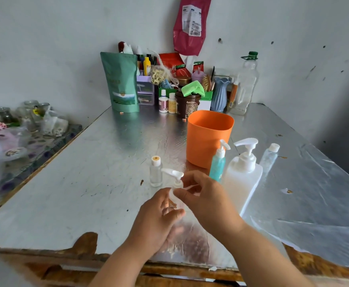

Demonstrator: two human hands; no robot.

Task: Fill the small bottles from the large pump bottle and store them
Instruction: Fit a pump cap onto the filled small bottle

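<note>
Starting left: a small clear capped bottle [156, 172] stands on the foil-covered desk [76, 183], at roughly 11 o'clock from the hands. The left hand [159, 216] is wrapped round the body of a little clear pump bottle [176, 183], and the right hand [206, 197] pinches it up near the collar, so both are grasping it. At 1 o'clock there's an orange cup [208, 135], then a teal pump bottle [218, 165], the large pump bottle [242, 179] just beside it, and a clear tube bottle [270, 158] at 2 o'clock.
</note>
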